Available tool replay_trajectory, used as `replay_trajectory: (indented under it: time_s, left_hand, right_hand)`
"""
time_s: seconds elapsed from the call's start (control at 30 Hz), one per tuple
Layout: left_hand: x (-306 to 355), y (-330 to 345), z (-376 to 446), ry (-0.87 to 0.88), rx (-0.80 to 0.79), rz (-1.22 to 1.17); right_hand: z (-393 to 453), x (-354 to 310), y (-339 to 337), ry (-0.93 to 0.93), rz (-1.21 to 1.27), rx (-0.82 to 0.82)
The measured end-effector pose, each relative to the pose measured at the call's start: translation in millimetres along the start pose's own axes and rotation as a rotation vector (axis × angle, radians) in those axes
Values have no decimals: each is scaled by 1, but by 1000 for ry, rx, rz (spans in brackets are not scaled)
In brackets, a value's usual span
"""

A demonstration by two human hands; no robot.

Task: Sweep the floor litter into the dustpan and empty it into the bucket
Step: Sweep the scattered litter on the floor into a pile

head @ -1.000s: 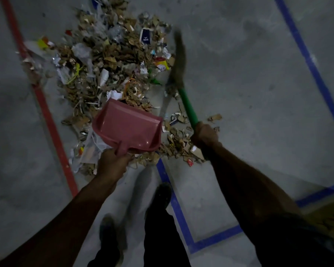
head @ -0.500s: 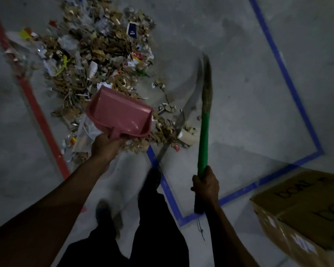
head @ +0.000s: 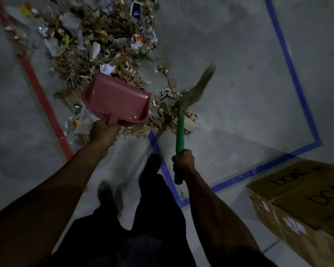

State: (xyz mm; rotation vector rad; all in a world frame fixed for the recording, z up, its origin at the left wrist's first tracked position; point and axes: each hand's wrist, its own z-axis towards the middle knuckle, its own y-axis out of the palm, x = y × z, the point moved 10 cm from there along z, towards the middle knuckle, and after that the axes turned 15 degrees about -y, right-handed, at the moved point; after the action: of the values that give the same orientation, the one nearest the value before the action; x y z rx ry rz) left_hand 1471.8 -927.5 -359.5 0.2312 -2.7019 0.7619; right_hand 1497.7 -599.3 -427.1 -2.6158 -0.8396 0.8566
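Note:
A big pile of floor litter [head: 96, 39], cardboard scraps, paper and plastic, covers the upper left of the concrete floor. My left hand [head: 103, 132] grips the handle of a pink dustpan [head: 117, 102], which hangs empty above the pile's near edge. My right hand [head: 183, 162] grips the green handle of a broom [head: 180, 132]. Its brown bristles [head: 197, 89] are blurred and slant up to the right over loose scraps [head: 170, 110] beside the dustpan. No bucket is in view.
A red floor line [head: 41, 97] runs along the pile's left side. Blue tape lines [head: 289, 70] mark a rectangle on the right. A brown cardboard box [head: 301, 207] stands at the lower right. My legs and shoes [head: 150, 164] are below the hands.
The broom head has swung from the pile's right edge back and down to the scraps near the dustpan. My right hand pulled back toward me. The dustpan stayed raised. The box came into view.

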Motion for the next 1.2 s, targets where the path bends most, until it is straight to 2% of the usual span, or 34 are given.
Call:
replay_trajectory:
  time_s: [0.17,0.23,0.33,0.4,0.53,0.67,0.8,1.0,1.2]
  left_hand:
    - [-17,-3,2,-10,7,15]
    - [-22,-2,-2,-26,5,33]
    - [-23,-1,-8,-22,-17,79]
    - [-25,-2,-8,-21,-18,147]
    - [-21,-11,-2,17,5,304]
    - [-19,-30,16,28,6,417]
    - [-10,-53,46,76,0,479]
    - [0,-88,96,120,-81,579]
    - [10,-123,132,122,-88,563]
  right_hand:
    - [1,-29,20,-59,6,-101]
    - [-13,-27,13,-88,39,-78]
    - [-47,-11,-5,-142,98,79]
    - [-68,7,-12,-116,184,187]
    - [-93,42,-14,42,412,371]
    - [-108,67,3,211,533,450]
    - [-108,64,46,291,464,423]
    - [-72,-5,137,222,194,282]
    - [-37,-70,195,223,227,234]
